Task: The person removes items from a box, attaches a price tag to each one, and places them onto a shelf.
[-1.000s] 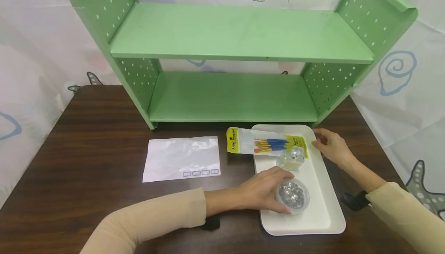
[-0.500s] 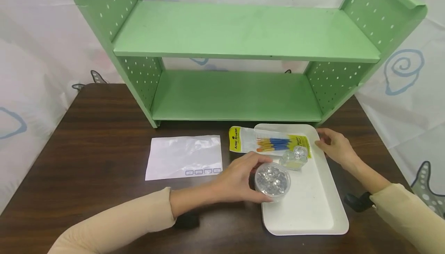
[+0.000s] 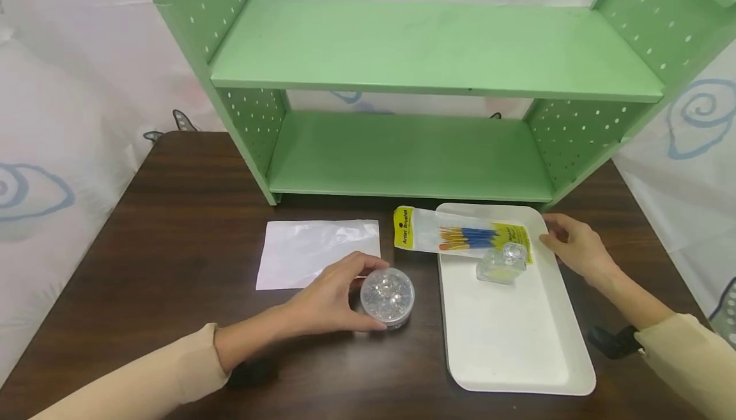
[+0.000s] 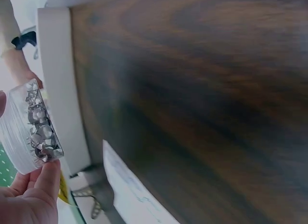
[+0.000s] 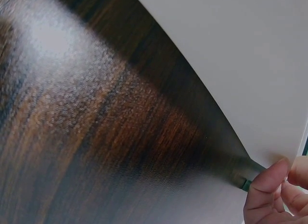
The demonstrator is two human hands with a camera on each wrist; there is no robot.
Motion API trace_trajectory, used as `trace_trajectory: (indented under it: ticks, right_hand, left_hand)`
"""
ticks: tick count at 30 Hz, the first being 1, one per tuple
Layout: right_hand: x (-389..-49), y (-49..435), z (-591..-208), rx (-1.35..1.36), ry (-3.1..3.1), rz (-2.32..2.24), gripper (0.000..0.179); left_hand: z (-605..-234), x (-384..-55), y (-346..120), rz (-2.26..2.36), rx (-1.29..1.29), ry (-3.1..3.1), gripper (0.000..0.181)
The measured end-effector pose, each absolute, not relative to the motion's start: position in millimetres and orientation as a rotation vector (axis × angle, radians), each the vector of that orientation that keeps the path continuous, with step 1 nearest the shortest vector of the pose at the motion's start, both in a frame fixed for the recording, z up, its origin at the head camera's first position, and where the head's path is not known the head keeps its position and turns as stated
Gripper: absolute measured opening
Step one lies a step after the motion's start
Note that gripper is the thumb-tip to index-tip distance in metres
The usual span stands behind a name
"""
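My left hand [image 3: 330, 295] grips a round clear plastic tub [image 3: 388, 297] by its side, thumb near and fingers far. Inside are shiny silver pieces, apparently thumbtacks, better seen through the wall of the tub [image 4: 41, 123] in the left wrist view. The tub is over the table between the paper and the tray; I cannot tell whether it touches the tabletop. My right hand [image 3: 581, 250] pinches the far right rim of the white tray [image 3: 517, 350]. On the tray stands a small glass bottle [image 3: 501, 265] beside a brush pack [image 3: 468, 238], whose left end overhangs the rim.
A white sheet of paper [image 3: 310, 247] lies on the dark wooden table [image 3: 144, 266], partly behind my left hand. Along the back stands a green two-level shelf [image 3: 414, 158], close behind the tray. A patterned white cloth [image 3: 69, 87] hangs behind it.
My left hand has carried the tub leftward, off the tray and over the table. My right hand stays at the tray rim. The head view has shifted slightly.
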State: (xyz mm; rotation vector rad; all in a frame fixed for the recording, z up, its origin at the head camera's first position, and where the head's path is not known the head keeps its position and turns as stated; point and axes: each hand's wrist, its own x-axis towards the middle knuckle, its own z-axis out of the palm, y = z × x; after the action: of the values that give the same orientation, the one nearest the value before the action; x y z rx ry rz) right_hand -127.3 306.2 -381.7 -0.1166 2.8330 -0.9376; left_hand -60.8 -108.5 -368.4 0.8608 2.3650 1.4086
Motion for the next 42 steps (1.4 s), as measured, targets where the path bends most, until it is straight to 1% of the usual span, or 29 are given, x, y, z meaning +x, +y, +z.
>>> trace_trajectory:
  ticks: [18,42]
  right_hand:
    - [-126.7,308.1,-383.7,-0.118,2.828,-0.949,0.046]
    - [-125.1,305.9,-383.0,-0.136,2.843,-0.957,0.044]
  left_hand:
    - [-389.0,-51.4,-148.7,1.374,0.841,2.374,0.071]
    - [-398.4,-44.1,-165.0,1.278,0.988,2.490,0.069]
